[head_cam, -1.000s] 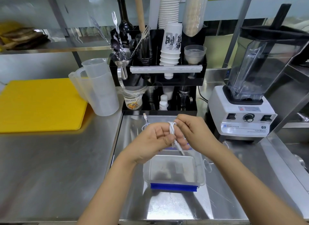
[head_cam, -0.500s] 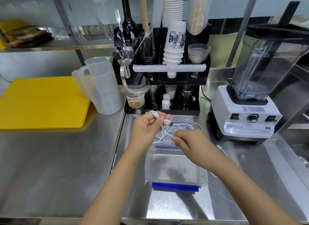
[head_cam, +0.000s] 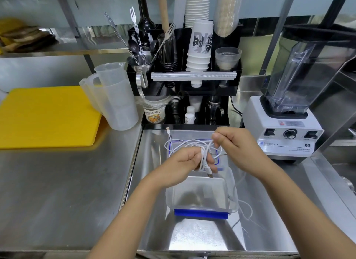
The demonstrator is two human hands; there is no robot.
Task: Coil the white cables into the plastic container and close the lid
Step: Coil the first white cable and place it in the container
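Both hands work above the open container (head_cam: 200, 197): left hand (head_cam: 183, 162) grips the cable (head_cam: 203, 154) loops to keep the coil tight, right hand (head_cam: 233, 143) pinches the strand to feed it. Lid (head_cam: 218, 158) lies behind, off.

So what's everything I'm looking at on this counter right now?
white cable: one bundle, white, looped around the left hand above the container
second cable: one, white, loose on the counter right of the container
plastic container: one, clear with blue clip, open, on the steel counter
lid: one, clear with blue seal, flat behind the container
blender: one, white base, clear jug, right
measuring jugs: two, translucent, nested, left
cutting board: one, yellow, far left
black organiser: one, holding paper cups, forks and spoons
left hand: holds the coil
right hand: fingers pinch the cable
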